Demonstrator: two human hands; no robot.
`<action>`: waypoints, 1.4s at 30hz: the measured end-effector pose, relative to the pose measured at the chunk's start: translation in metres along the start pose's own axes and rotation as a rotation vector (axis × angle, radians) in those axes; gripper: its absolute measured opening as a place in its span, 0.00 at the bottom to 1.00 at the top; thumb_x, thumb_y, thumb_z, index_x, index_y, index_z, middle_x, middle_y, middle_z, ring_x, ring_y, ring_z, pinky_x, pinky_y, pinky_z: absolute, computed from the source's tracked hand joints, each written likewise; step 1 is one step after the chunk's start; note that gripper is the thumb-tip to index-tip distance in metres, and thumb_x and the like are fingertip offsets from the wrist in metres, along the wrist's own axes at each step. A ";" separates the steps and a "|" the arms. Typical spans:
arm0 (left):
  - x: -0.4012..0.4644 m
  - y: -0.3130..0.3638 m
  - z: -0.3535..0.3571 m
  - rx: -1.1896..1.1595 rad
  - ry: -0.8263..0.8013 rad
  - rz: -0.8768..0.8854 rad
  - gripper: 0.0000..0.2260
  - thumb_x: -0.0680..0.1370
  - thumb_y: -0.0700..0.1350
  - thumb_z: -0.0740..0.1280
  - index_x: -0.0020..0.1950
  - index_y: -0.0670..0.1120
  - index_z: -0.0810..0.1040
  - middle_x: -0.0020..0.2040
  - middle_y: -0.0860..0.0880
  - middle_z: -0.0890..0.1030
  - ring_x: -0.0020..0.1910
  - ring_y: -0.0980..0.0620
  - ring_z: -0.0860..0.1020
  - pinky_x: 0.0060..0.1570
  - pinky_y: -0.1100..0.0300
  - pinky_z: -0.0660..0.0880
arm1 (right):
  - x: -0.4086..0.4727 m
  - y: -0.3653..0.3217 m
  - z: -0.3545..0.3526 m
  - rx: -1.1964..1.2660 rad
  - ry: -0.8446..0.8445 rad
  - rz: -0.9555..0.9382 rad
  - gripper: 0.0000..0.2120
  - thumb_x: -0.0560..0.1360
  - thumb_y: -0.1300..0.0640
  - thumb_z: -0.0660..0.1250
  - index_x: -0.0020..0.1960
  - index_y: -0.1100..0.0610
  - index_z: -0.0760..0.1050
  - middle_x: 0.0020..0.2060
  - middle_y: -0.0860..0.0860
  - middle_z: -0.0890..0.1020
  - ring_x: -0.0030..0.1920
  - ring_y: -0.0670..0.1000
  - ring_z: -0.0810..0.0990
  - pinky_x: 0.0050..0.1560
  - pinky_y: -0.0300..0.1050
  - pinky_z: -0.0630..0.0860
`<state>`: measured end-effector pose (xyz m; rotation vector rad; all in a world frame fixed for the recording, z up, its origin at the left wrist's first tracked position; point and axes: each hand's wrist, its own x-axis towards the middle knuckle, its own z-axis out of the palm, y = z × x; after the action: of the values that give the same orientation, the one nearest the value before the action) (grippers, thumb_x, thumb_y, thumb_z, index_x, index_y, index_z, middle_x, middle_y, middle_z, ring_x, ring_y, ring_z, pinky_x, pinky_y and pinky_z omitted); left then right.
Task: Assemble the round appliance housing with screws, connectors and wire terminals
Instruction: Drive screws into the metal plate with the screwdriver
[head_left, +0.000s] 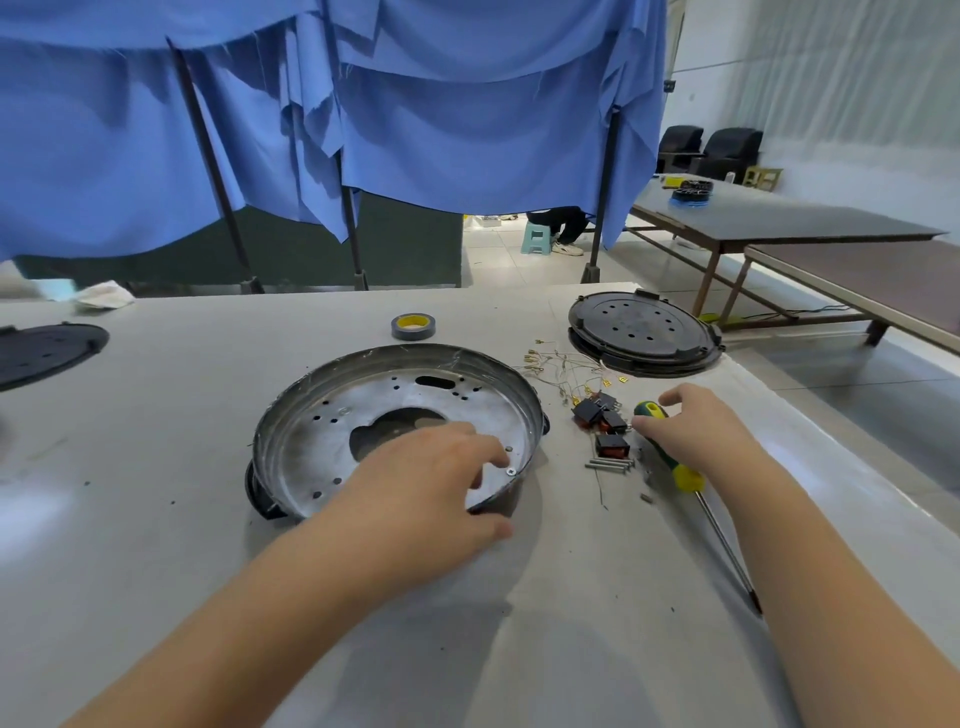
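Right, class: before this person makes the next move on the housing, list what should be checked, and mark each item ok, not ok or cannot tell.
1. Round metal housing lies open side up on the table: ok.
2. Left hand steadies its near rim: ok.
3. Screw seated in the rim hole: cannot tell.
4. Screwdriver within reach, under the right hand: ok.
5. Spare screws and black connectors beside the housing: ok.
6. Wire terminals untangled: not ok.
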<state>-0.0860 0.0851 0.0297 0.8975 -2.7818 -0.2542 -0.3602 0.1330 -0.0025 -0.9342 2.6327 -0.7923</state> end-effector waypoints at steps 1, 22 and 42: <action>-0.006 -0.007 -0.003 -0.004 -0.004 0.001 0.19 0.72 0.61 0.69 0.61 0.61 0.72 0.49 0.61 0.72 0.47 0.62 0.69 0.45 0.65 0.65 | -0.001 0.000 0.000 -0.023 0.013 0.002 0.26 0.75 0.47 0.68 0.69 0.57 0.68 0.63 0.57 0.75 0.61 0.58 0.74 0.54 0.50 0.72; -0.026 -0.026 0.009 -0.064 0.092 0.156 0.04 0.76 0.50 0.70 0.49 0.54 0.79 0.42 0.60 0.74 0.45 0.62 0.71 0.45 0.64 0.70 | -0.028 -0.016 -0.022 -0.297 -0.260 -0.298 0.09 0.68 0.59 0.77 0.38 0.48 0.78 0.35 0.46 0.81 0.36 0.45 0.79 0.32 0.36 0.71; -0.044 -0.066 0.001 -0.155 0.162 0.039 0.11 0.65 0.48 0.80 0.41 0.54 0.80 0.41 0.59 0.77 0.44 0.59 0.74 0.47 0.57 0.72 | -0.044 -0.030 -0.003 0.122 -0.595 -0.441 0.04 0.74 0.64 0.70 0.41 0.57 0.79 0.35 0.52 0.84 0.38 0.51 0.86 0.40 0.46 0.82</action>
<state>-0.0143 0.0584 0.0079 0.7891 -2.5878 -0.3675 -0.3119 0.1431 0.0183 -1.4699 1.8756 -0.6225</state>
